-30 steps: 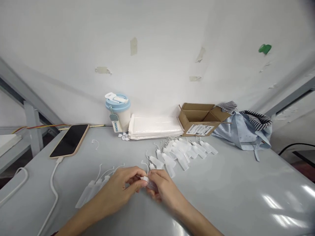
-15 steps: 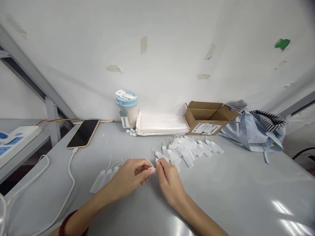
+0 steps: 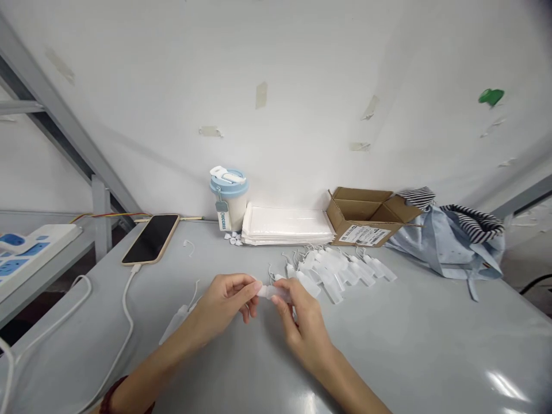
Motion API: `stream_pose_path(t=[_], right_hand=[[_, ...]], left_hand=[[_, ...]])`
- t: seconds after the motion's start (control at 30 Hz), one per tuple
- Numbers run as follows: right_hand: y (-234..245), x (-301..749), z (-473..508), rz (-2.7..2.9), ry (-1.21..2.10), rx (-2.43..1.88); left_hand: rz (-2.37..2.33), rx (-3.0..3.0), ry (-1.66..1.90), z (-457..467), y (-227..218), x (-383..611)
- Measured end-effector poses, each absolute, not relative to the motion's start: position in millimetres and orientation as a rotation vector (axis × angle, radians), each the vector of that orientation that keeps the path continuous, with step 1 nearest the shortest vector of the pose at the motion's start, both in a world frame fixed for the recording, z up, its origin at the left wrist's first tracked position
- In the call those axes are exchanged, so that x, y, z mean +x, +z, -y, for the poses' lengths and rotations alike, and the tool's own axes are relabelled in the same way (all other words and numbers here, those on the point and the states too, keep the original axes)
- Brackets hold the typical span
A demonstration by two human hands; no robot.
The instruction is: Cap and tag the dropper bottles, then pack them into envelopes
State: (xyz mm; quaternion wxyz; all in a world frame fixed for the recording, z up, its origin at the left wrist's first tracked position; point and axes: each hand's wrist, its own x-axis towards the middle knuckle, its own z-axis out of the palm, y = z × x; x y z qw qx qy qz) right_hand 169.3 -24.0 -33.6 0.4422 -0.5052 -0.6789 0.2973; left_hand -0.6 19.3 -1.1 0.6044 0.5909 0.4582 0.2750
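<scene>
Between my two hands is a small translucent plastic bottle, lying nearly level above the grey table. The fingertips of my left hand pinch its narrow white neck end. My right hand has its thumb and fingers closed round the body. Just beyond the right hand lies a pile of similar bottles, with thin white strings at their necks. More bottles lie left of my left forearm, which partly hides them.
Along the wall stand a blue-lidded cup, a stack of white packets, an open cardboard box and a light-blue fabric bag. A phone on a white cable lies left, near a power strip.
My right hand has shifted from the neck area to the bottle's body, so more of the bottle shows. My left hand still pinches the neck end. The camera view has shifted slightly.
</scene>
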Motion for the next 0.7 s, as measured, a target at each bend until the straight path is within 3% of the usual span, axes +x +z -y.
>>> stream_pose_path(t=[0.13, 0.27, 0.33, 0.57, 0.7], right_hand=[[-39.9, 169.8, 22.5, 1.784, 0.467, -1.114], [-38.3, 170.1, 25.3, 1.777, 0.398, -1.060], [-35.5, 170.3, 27.2, 1.710, 0.533, -1.104], [-31.2, 170.5, 16.4, 1.152, 1.490, -1.229], [-28.4, 170.2, 14.2, 1.100, 1.520, -1.203]], left_hand=[[-0.984, 1.313, 0.479, -17.9, -4.1, 0.2], [-0.997, 1.434, 0.570, -8.7, -4.8, 4.2], [-1.026, 1.555, 0.634, -5.3, -4.2, 5.2], [-1.054, 2.074, 0.816, -11.3, -19.2, 3.3], [-1.029, 2.006, 0.840, -14.3, -21.8, 1.7]])
